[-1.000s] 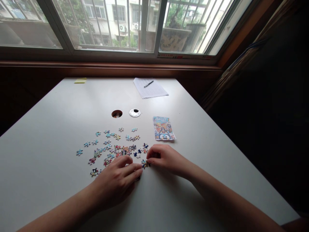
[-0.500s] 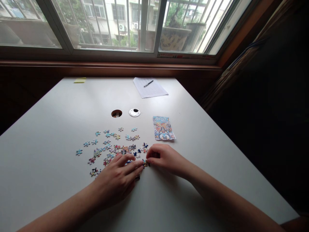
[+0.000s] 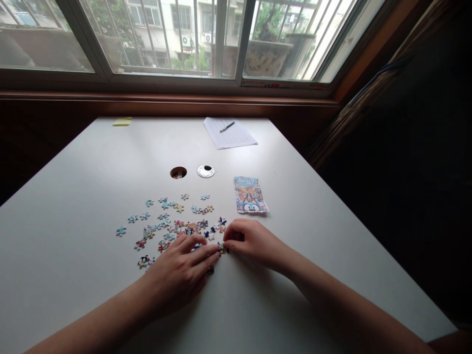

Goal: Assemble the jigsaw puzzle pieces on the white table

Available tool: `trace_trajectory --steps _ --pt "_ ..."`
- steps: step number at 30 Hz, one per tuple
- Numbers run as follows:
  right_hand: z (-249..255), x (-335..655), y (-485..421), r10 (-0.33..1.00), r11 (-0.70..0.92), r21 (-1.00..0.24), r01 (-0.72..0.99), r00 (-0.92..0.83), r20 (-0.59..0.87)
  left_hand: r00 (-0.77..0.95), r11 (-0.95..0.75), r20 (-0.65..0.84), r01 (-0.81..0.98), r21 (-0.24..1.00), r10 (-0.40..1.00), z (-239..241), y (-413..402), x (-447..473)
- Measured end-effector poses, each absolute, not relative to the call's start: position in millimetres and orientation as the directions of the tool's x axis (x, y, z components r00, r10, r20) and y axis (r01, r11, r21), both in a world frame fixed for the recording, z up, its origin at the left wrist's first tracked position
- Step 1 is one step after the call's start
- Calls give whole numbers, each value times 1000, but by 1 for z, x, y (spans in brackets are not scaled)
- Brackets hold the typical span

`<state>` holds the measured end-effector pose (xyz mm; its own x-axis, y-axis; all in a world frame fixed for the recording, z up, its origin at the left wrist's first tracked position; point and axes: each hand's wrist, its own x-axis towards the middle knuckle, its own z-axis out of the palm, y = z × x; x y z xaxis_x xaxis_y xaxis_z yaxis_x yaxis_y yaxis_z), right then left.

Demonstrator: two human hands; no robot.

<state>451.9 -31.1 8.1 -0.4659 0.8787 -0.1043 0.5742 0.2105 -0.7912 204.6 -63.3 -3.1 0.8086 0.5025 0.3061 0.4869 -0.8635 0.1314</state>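
Small jigsaw puzzle pieces [image 3: 190,229] lie scattered on the white table, several of them touching or overlapping. My left hand [image 3: 180,268] rests palm down over the near right part of the group, its fingers stretched out and hiding some pieces. Its fingertips touch a dark, multicoloured puzzle piece [image 3: 223,249]. On the other side of that piece, my right hand [image 3: 250,241] has its thumb and index finger pinched together at the piece's right edge. Beyond my right hand lies a picture sheet [image 3: 250,195] with a blue cartoon dog and the word "Bluey".
Farther back on the white table [image 3: 317,236] are a round cable hole [image 3: 178,172] and a silver grommet cover [image 3: 205,171]. Paper sheets [image 3: 230,137] with a pen [image 3: 227,127] lie near the window; a yellow sticky note [image 3: 122,121] is at the far left edge.
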Motion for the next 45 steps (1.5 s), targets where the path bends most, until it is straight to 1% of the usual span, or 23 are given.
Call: trace_trajectory --steps 8,16,20,24,26,31,40,45 --pt "4 448 -34 892 248 -762 598 -449 -62 812 -860 282 489 149 511 -5 -63 203" --pt "0 447 -35 890 259 -757 601 -453 -56 813 -863 290 482 151 505 -3 -63 205" --pt "4 451 -32 877 263 -754 601 -475 -73 812 -861 285 487 147 509 -5 -63 204" --pt "8 461 -29 837 236 -788 569 -531 -132 817 -864 283 484 137 503 -7 -63 203" --pt "8 465 -28 821 245 -779 577 -551 -149 817 -865 286 484 134 501 -6 -63 203" --pt "8 464 -28 814 288 -742 606 -563 -144 815 -860 272 490 144 511 -4 -63 204" --pt "8 464 -29 809 287 -749 598 -569 -145 815 -855 259 495 153 518 -6 -64 204" --pt "7 464 -29 812 293 -744 601 -568 -139 820 -851 230 510 125 525 -8 -65 205"
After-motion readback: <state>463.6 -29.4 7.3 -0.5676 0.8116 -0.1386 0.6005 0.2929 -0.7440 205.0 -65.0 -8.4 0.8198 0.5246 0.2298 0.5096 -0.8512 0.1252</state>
